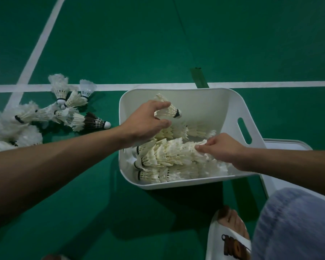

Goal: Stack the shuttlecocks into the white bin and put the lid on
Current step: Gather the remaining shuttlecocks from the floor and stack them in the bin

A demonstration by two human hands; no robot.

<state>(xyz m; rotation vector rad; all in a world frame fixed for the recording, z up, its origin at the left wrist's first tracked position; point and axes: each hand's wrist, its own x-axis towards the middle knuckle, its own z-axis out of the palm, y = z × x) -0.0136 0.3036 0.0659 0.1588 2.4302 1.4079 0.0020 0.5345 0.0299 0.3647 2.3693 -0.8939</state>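
Observation:
The white bin [204, 102] sits on the green court floor, with several rows of stacked shuttlecocks [169, 158] lying in it. My left hand [146, 122] reaches over the bin's left wall and pinches a single shuttlecock [169, 112] by its feathers, cork pointing right. My right hand [221, 147] rests inside the bin, its fingers gripping the feathered end of a stacked row. The white lid [289, 145] lies flat on the floor just right of the bin, partly hidden by my right forearm.
A loose pile of shuttlecocks [64, 113] lies on the floor left of the bin, one with dark feathers [92, 122]. White court lines [120, 86] cross behind it. My knee [296, 226] and a sandalled foot [231, 233] sit at the bottom right.

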